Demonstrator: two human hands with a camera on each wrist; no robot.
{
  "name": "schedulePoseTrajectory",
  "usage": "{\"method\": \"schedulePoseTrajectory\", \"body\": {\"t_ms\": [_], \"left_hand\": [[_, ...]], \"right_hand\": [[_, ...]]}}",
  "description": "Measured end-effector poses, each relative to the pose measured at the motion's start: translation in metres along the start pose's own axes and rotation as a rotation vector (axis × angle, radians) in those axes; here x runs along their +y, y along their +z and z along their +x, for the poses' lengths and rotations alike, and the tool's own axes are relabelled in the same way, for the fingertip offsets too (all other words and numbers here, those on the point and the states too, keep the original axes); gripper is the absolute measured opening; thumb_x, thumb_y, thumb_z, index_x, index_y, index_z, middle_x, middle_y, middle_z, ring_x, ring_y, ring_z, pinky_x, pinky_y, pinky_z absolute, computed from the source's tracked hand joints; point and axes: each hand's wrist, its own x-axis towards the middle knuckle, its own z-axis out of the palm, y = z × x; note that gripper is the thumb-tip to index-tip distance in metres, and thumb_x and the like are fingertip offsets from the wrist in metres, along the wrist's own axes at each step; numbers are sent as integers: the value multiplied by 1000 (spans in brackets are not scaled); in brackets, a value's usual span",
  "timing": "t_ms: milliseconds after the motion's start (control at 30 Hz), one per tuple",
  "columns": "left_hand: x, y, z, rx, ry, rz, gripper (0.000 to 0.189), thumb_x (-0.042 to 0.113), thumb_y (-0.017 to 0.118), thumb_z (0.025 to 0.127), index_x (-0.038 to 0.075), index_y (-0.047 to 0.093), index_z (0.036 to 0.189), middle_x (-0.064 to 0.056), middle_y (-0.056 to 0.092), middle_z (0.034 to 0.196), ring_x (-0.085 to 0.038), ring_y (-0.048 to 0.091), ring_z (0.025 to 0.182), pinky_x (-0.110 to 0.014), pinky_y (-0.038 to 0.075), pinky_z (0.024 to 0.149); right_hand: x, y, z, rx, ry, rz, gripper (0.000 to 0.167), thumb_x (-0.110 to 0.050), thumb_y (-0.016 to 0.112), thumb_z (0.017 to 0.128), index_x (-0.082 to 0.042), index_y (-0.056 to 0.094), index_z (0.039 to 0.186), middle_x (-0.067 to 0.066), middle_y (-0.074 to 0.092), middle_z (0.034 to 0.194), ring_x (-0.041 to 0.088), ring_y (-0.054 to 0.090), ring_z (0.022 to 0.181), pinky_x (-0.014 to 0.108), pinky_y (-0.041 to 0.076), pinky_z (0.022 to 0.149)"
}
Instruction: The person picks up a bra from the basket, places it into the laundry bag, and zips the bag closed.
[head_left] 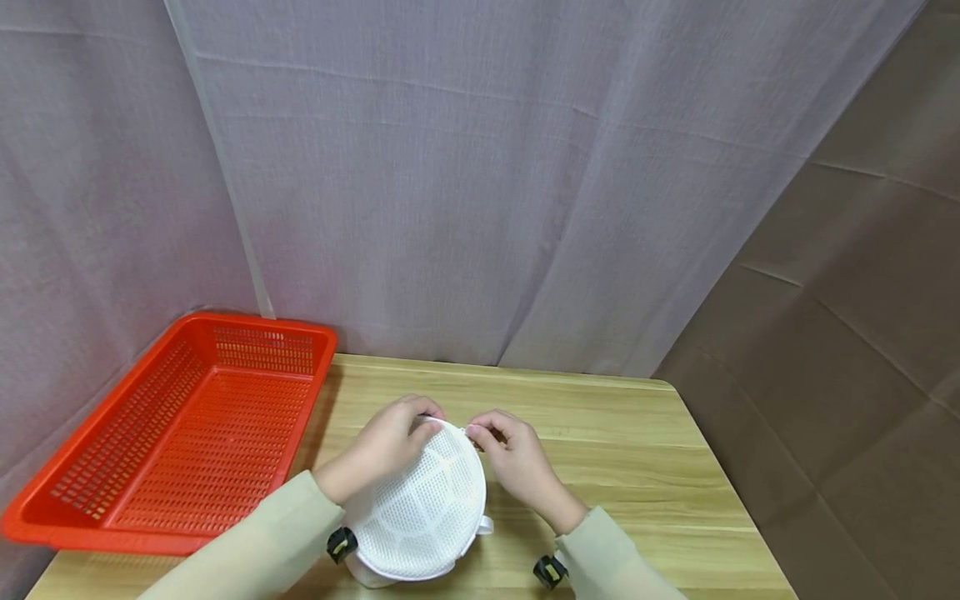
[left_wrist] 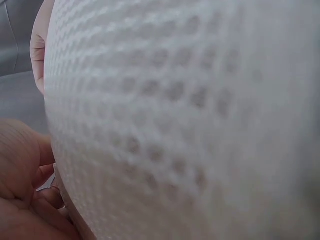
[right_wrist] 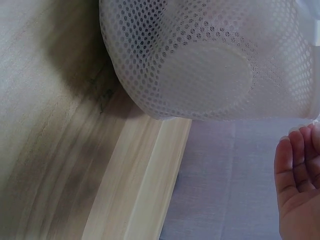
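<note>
A white mesh laundry bag [head_left: 427, 508] with a round, flat top and piped rim stands on the table in the head view. My left hand [head_left: 392, 446] grips its far left rim, thumb over the top and fingers behind. At the rim's upper right, my right hand [head_left: 513, 457] pinches a small part of the edge near the zipper; the fingertips cover that part. Mesh [left_wrist: 150, 110] fills most of the left wrist view, blurred up close. In the right wrist view, the bag's perforated side [right_wrist: 205, 75] bulges, with the right fingers [right_wrist: 284, 167] at its rim.
A red plastic basket [head_left: 300, 417] with slotted walls stands on the left of the wooden table [head_left: 615, 475]. Grey curtain cloth [head_left: 450, 208] hangs behind the table, and a brown cloth panel [head_left: 840, 358] runs along the right. A white loop [head_left: 486, 525] sticks out from the bag's right side.
</note>
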Motion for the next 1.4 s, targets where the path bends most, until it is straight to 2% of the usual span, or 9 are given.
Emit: {"method": "schedulePoseTrajectory", "body": {"t_ms": [400, 600, 733, 933, 1100, 1233, 1400], "left_hand": [[-2, -3, -1, 18, -55, -12, 3, 12, 64, 93, 11, 67, 92, 4, 62, 91, -14, 58, 88, -39, 48, 83], [-11, -7, -3, 45, -122, -46, 3, 13, 64, 94, 14, 66, 93, 4, 62, 90, -13, 56, 86, -37, 47, 81], [-16, -10, -4, 72, -140, -68, 5, 12, 63, 93, 15, 65, 90, 4, 61, 86, -14, 55, 82, -36, 47, 77], [-18, -14, -5, 92, -136, -51, 6, 12, 63, 94, 15, 64, 89, 4, 60, 84, -15, 54, 81, -36, 46, 76], [-15, -14, -4, 84, -131, -39, 4, 12, 62, 94, 14, 65, 91, 3, 61, 86, -15, 55, 81, -36, 46, 76], [-9, -12, -3, 62, -112, -40, 5, 17, 64, 93, 14, 66, 96, 2, 63, 93, -16, 58, 89, -38, 47, 83], [2, -10, -2, 13, -65, -2, 16, 23, 68, 90, 13, 69, 103, -1, 64, 101, -21, 59, 101, -41, 46, 91]], "right_hand": [[5, -1, -2, -8, -14, -3, 8, -20, 63, 95, -19, 69, 90, -7, 64, 84, 11, 61, 77, 27, 53, 66], [6, -3, -4, -6, -2, -5, 7, -22, 64, 94, -21, 69, 89, -2, 65, 84, 12, 60, 76, 27, 52, 66], [7, -3, -4, -3, -7, -10, 8, -24, 64, 94, -21, 68, 88, 1, 65, 82, 10, 59, 74, 27, 51, 65], [8, -4, -5, -13, 2, -2, 7, -23, 64, 94, -22, 68, 89, 8, 65, 83, 11, 58, 74, 27, 51, 64], [8, -4, -4, -7, 13, -2, 7, -23, 64, 94, -24, 68, 88, 5, 65, 83, 11, 59, 74, 27, 51, 65], [6, -3, -3, -2, 10, -3, 7, -23, 64, 94, -24, 68, 89, 1, 66, 83, 11, 59, 75, 27, 52, 66], [3, -2, -2, 0, 9, -3, 8, -22, 63, 95, -24, 68, 90, -7, 65, 83, 12, 61, 76, 28, 52, 66]]}}
